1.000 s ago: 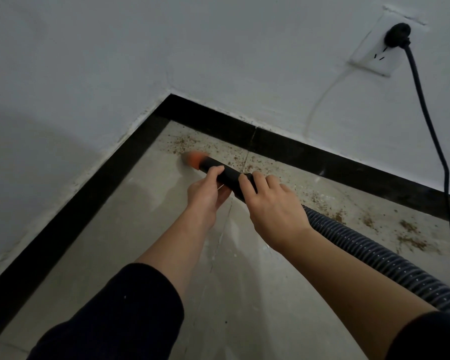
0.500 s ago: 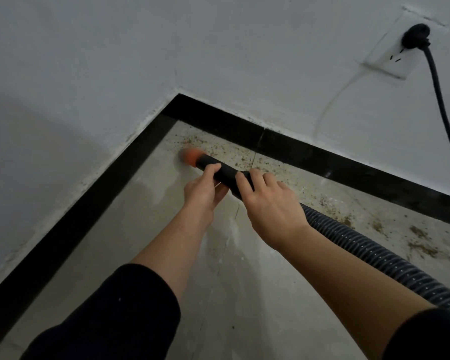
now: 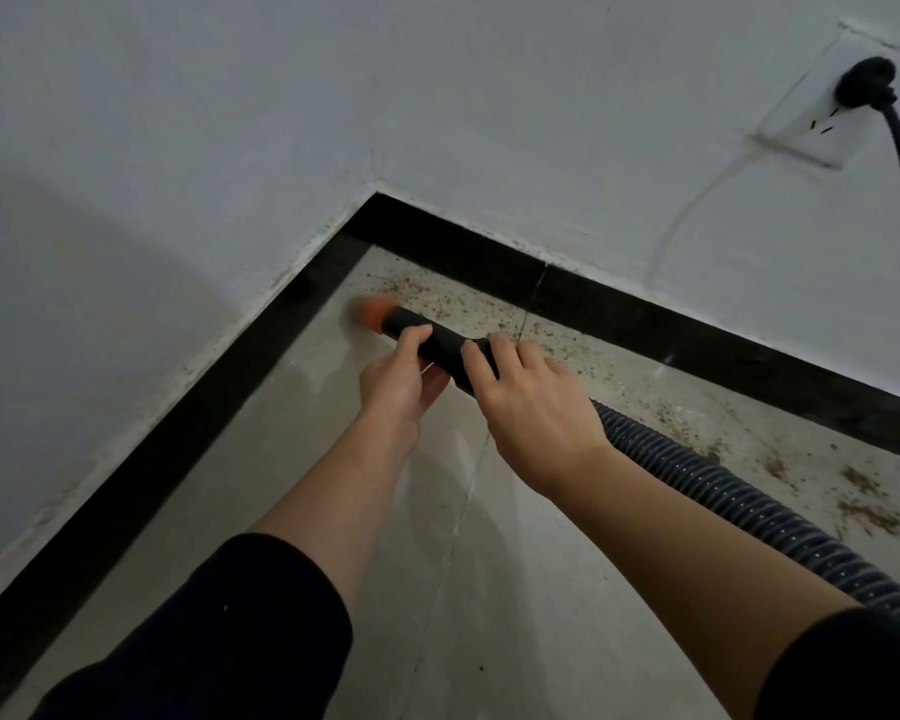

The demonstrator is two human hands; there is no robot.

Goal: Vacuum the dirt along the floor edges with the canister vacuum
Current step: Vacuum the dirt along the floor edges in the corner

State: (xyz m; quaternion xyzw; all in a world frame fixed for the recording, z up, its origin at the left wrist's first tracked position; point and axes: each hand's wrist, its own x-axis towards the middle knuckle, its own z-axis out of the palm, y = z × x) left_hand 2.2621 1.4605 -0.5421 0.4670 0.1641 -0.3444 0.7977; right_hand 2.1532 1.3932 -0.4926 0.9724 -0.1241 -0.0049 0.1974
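A black vacuum nozzle tube [image 3: 440,343] with a blurred orange tip [image 3: 372,313] points into the floor corner. My left hand [image 3: 398,379] grips the tube near the tip from below. My right hand [image 3: 528,402] grips it further back, where the ribbed grey hose [image 3: 739,504] begins and runs off to the lower right. Brown dirt specks [image 3: 455,298] lie along the black border strip [image 3: 619,309] just beyond the tip, and bigger dirt patches [image 3: 863,504] sit at the right. The canister is out of view.
Two white walls meet at the corner [image 3: 380,184]. A black plug [image 3: 868,85] sits in a white wall socket [image 3: 811,129], its cord hanging down the right edge. The beige tiled floor [image 3: 468,589] has a black border along both walls.
The orange tip has slid a little to the left, toward the left border strip. The dirt near the corner looks thinner than a second ago. Both hands keep their hold.
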